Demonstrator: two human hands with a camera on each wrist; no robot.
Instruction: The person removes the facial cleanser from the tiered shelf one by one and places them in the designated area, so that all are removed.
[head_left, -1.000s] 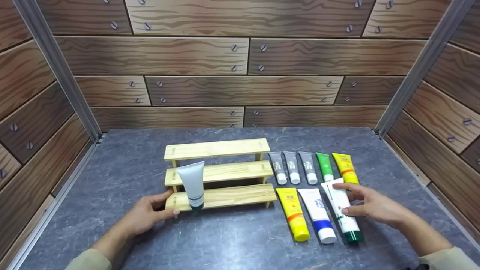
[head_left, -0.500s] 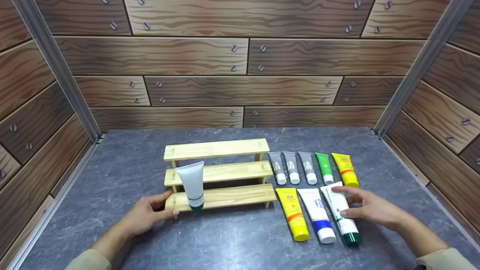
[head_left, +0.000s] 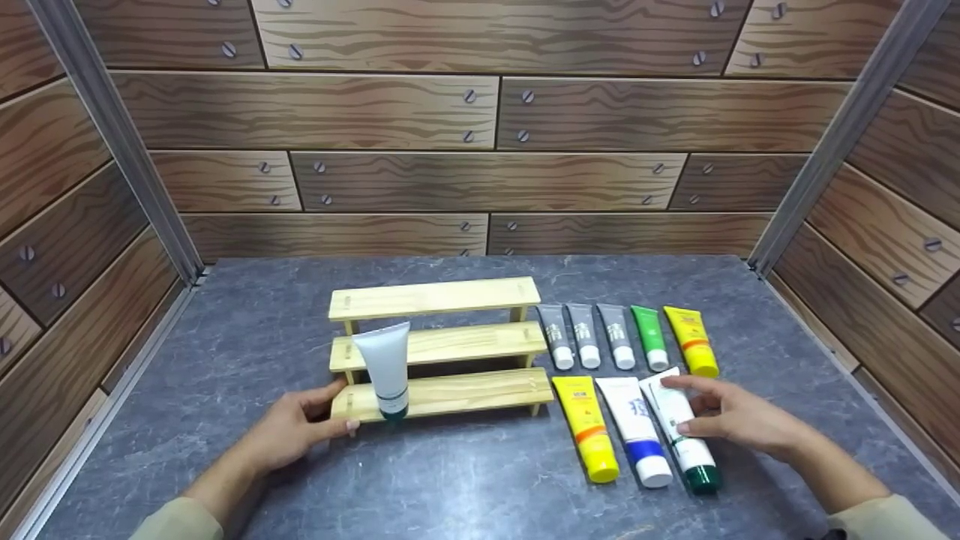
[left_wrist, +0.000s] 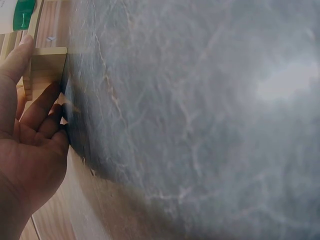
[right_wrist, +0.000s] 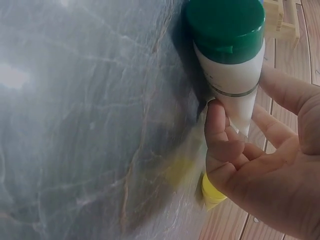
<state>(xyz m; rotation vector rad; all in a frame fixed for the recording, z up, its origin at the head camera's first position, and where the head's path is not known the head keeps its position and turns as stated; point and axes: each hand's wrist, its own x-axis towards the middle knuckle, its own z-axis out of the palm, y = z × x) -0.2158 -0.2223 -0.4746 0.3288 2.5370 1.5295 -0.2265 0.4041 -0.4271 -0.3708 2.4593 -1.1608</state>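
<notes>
A three-step wooden rack (head_left: 472, 391) stands on the table. At its left end my left hand (head_left: 289, 431) grips the lowest step, thumb on the front edge; in the left wrist view its fingers curl beside the step's leg (left_wrist: 49, 62). A pale tube (head_left: 385, 367) with a dark green cap stands cap-down on that step. My right hand (head_left: 742, 418) holds a white tube (head_left: 691, 450) with a green cap (right_wrist: 225, 27) between thumb and fingers. This tube lies in the front row, next to a white tube with a blue band (head_left: 637, 431).
A yellow tube (head_left: 587, 431) lies at the front row's left. Behind are several grey tubes (head_left: 583, 337), a green tube (head_left: 649, 337) and another yellow tube (head_left: 691, 341). Wood-patterned walls (head_left: 390, 180) with metal corner posts (head_left: 817, 142) enclose the table.
My right hand and the white green-capped tube have shifted slightly left and toward me, lining up beside the blue-banded tube. My left hand and the rack stay put.
</notes>
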